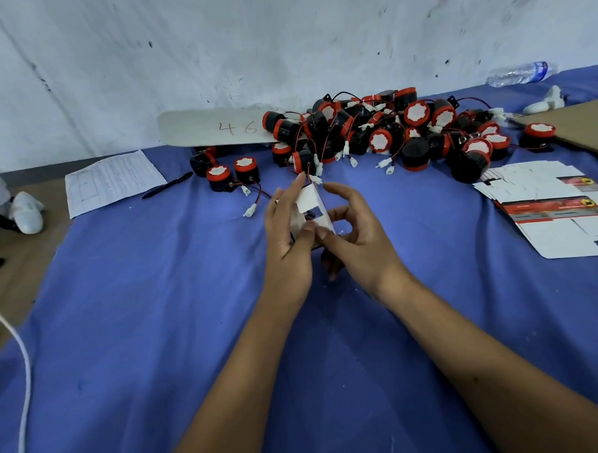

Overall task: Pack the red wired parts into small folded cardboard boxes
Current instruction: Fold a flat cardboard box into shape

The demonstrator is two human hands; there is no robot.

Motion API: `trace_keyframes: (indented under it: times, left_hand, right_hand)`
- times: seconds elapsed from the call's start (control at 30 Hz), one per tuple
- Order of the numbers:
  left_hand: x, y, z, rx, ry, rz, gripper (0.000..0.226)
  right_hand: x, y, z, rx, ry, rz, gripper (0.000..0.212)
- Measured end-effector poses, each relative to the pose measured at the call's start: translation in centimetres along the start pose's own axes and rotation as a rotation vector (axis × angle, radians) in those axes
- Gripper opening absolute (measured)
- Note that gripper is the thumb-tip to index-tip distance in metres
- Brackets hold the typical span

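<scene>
- The small cardboard box [311,208] is held up over the blue cloth [157,318] of the worktop, just in front of the pile of red wired parts [382,133].
- The left hand [288,240] grips the box from its left side, thumb pressed on the near face; its grip is clamped on the box.
- The right hand [356,237] curls round the box's right side, thumb meeting the near edge, so that grip is closed on the box too.
- Much of the box is hidden by the fingers; a dark shape shows through its open window, too hidden to identify.
- 3 loose parts [232,174] lie left of the pile, white plugs trailing toward the box.
- Flat unfolded box blanks [550,212] lie right of the box, partly cut off by the frame edge.
- A paper form [112,179] and a pen [167,190] lie left of the pile.
- A card marked 46 [214,127] leans behind the pile; its right end is hidden by parts.
- A plastic bottle [520,73] lies far right of the pile.
</scene>
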State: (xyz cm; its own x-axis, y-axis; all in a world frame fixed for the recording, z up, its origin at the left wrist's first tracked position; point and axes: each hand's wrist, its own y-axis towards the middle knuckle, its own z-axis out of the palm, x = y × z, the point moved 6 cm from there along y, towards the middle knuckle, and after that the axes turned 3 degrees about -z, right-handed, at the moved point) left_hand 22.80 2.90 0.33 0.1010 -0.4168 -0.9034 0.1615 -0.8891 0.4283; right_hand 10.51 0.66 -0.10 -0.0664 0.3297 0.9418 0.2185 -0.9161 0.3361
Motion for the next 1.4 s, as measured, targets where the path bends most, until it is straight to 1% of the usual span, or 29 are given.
trace_keyframes:
  times: [0.07, 0.1, 0.2, 0.27, 0.37, 0.4, 0.47, 0.57, 0.67, 0.77, 0.8, 0.87, 0.93, 0.97, 1.0, 1.07, 1.13, 1.2, 1.27, 1.33, 1.4]
  left_hand:
    - [-0.5, -0.1, 0.0, 0.06, 0.04, 0.034, 0.061]
    - [-0.8, -0.1, 0.0, 0.09, 0.093, 0.062, 0.059]
    - [-1.2, -0.1, -0.1, 0.174, 0.259, 0.14, 0.063]
    - [-1.0, -0.2, -0.5, 0.208, 0.359, 0.205, 0.068]
    - [-0.3, 0.1, -1.1, 0.185, 0.469, 0.216, 0.069]
    - [-0.1, 0.2, -1.3, 0.168, 0.493, 0.212, 0.07]
    - [0.0, 0.3, -1.3, 0.14, 0.524, 0.225, 0.069]
    - [-0.4, 0.2, -1.0, 0.122, 0.542, 0.279, 0.065]
    - [-0.7, 0.1, -0.9, 0.121, 0.575, 0.302, 0.065]
    - [-0.8, 0.0, -1.0, 0.084, 0.625, 0.329, 0.066]
    - [-0.9, -0.1, -1.0, 0.068, 0.599, 0.323, 0.066]
    - [-0.9, -0.1, -1.0, 0.037, 0.458, 0.273, 0.07]
    - [-0.8, 0.0, -1.1, 0.025, 0.318, 0.223, 0.08]
    - [-0.7, 0.1, -1.3, 0.026, 0.296, 0.218, 0.083]
    - [-0.7, 0.1, -1.3, 0.031, 0.316, 0.222, 0.083]
    - [-0.8, 0.0, -1.2, 0.029, 0.432, 0.254, 0.076]
    - [-1.3, -0.2, -0.9, 0.018, 0.556, 0.329, 0.072]
    - [-1.4, -0.3, -0.6, 0.04, 0.597, 0.355, 0.075]
    - [-1.0, -0.2, -0.7, 0.086, 0.583, 0.31, 0.087]
    - [-0.8, -0.1, -0.9, 0.085, 0.595, 0.281, 0.095]
    - [-1.1, -0.1, -0.8, 0.048, 0.64, 0.337, 0.088]
  right_hand:
    - [0.1, -0.2, 0.2, -0.007, -0.075, -0.022, 0.053]
    - [0.1, -0.3, 0.2, -0.013, -0.074, -0.02, 0.056]
    - [0.3, -0.4, 0.2, 0.016, 0.029, 0.0, 0.064]
    - [0.6, -0.4, 0.2, 0.1, 0.131, -0.012, 0.063]
    - [0.7, -0.5, 1.0, 0.212, 0.245, 0.02, 0.06]
    - [0.5, -0.4, 1.2, 0.21, 0.263, 0.059, 0.057]
    - [0.1, -0.2, 1.0, 0.151, 0.294, 0.124, 0.053]
    - [-0.1, 0.1, -0.2, 0.052, 0.211, 0.087, 0.049]
    - [-0.1, 0.0, -0.5, 0.046, 0.131, 0.038, 0.042]
    - [0.1, 0.1, -0.4, 0.017, 0.062, 0.001, 0.035]
    - [0.0, 0.1, -0.5, 0.007, 0.053, -0.001, 0.035]
    - [-0.1, 0.2, -0.5, -0.009, 0.052, 0.001, 0.036]
    - [-0.3, 0.2, -0.6, -0.017, 0.068, 0.014, 0.038]
    - [-0.4, 0.3, -0.7, -0.015, 0.077, 0.023, 0.038]
    - [-0.5, 0.3, -0.7, -0.015, 0.074, 0.029, 0.038]
    - [-0.7, 0.2, -0.8, -0.03, 0.009, 0.025, 0.033]
    - [-0.7, 0.2, -1.0, -0.048, -0.062, 0.011, 0.027]
    - [-0.7, 0.1, -1.1, -0.066, -0.096, 0.004, 0.025]
    - [-0.7, 0.2, -1.4, -0.093, -0.14, 0.003, 0.024]
    - [-0.8, 0.2, -1.6, -0.115, -0.174, 0.013, 0.023]
    - [-0.9, 0.2, -1.7, -0.138, -0.258, 0.004, 0.022]
